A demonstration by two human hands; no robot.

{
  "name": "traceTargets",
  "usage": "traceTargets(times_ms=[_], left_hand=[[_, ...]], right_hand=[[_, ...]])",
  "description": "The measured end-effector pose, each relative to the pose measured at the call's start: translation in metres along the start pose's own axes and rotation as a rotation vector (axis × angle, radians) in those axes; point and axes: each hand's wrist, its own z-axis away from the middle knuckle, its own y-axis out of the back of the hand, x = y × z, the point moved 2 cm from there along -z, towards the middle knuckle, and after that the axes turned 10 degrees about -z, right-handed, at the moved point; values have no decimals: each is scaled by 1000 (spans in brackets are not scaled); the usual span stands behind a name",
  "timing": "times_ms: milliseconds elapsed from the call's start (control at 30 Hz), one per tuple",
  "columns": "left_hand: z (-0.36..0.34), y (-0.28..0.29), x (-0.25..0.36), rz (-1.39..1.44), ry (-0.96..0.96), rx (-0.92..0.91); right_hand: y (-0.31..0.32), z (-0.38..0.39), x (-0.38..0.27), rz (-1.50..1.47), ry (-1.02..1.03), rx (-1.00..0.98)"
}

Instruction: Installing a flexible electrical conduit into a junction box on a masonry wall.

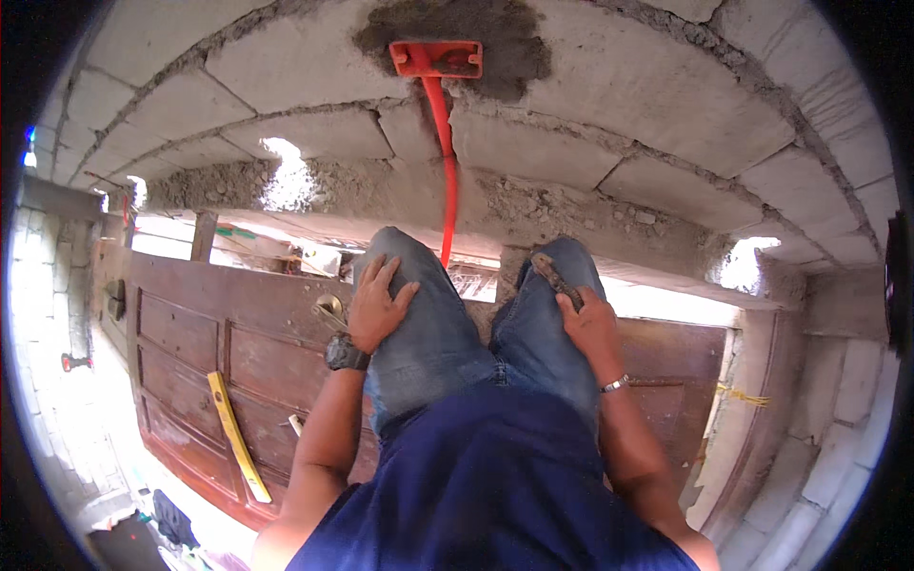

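Observation:
My left hand (378, 309) rests on my left knee with its fingers spread and nothing in it. Closed in my right hand (592, 333), over my right thigh, is a short, mortar-stained tool (557, 279); its exact kind I cannot make out. In front of me an orange electrical box (436, 59) sits in the block wall (609, 105), ringed by dark, damp-looking mortar (519, 48). From the box an orange conduit (447, 171) runs down a groove and passes behind my knees.
Beneath me lies a brown panelled door (276, 352), with a yellow spirit level (238, 433) on it. A small shiny metal thing (328, 306) lies near my left wrist. Bright gaps show along the wall's base. Yellow cord (745, 396) is at the right.

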Motion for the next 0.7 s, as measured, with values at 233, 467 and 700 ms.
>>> traceTargets(times_ms=[233,467,700], left_hand=[[48,14,21,-80,-240,-9],[46,5,23,-78,-214,-19],[46,2,17,-34,-222,52]], right_hand=[[-10,5,2,37,167,131],[-9,7,-2,146,100,59],[-2,19,3,-253,127,-20]])
